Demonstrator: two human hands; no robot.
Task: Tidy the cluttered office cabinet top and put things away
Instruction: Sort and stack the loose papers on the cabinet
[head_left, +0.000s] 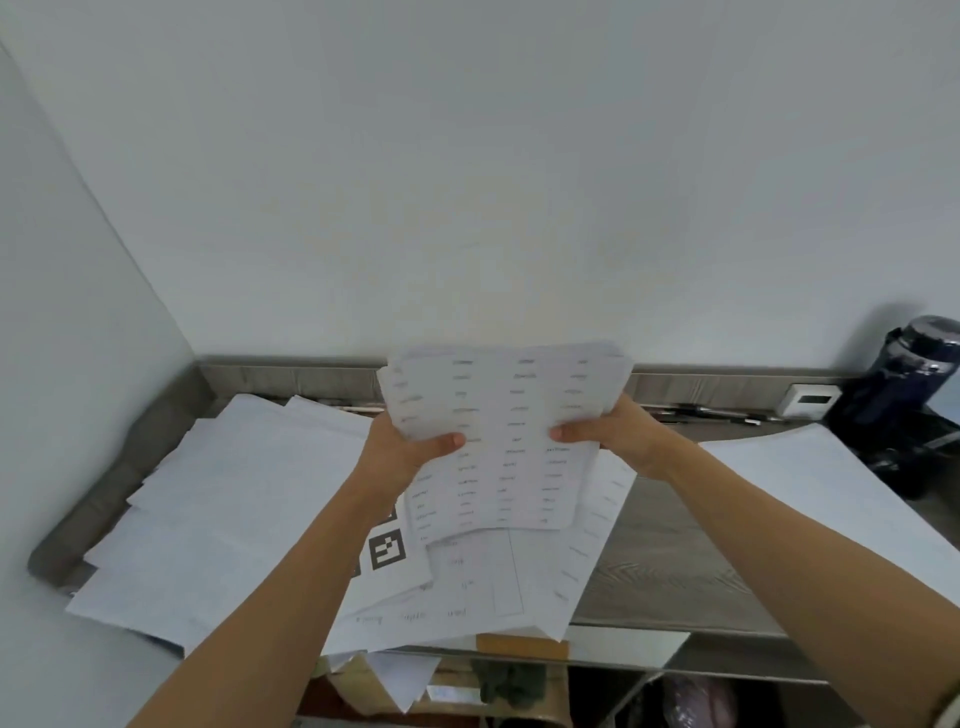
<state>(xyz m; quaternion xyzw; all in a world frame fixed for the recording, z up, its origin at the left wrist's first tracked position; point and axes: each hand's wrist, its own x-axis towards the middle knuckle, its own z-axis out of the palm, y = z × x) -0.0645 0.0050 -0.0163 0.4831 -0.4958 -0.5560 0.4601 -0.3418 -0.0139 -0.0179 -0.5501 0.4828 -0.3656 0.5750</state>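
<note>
Clock directions are read from the centre of the cabinet top, with 12 o'clock toward the wall.

1. Grip. My left hand and right hand both hold one stack of printed sheets. The left hand grips the stack's 9 o'clock edge and the right hand its 3 o'clock edge. Each thumb lies across the printed face. The remaining fingers are behind the paper and hidden from view. Neither hand is spread wide; both are closed on the paper.

2. Position of the stack. The stack is raised off the cabinet top and tilted, its far edge showing against the wall at 12 o'clock. The print is arranged in columns. The text is too blurred to read.

3. Below the stack. More loose papers cover the surface from 7 to 10 o'clock, overlapping one another at varied angles. One sheet under my left forearm bears a black square marker. Several sheets overhang the near edge at 6 o'clock.

4. Right side. A large white sheet lies flat at 3 o'clock. Bare grey wood grain shows between it and the central papers.

5. Rear edge. A row of pens lies along the back rail at 1 o'clock. A small white device stands at 2 o'clock, beside a dark blue bottle.

6. Under the top, at 6 o'clock, brown cardboard shows in an open shelf.
</note>
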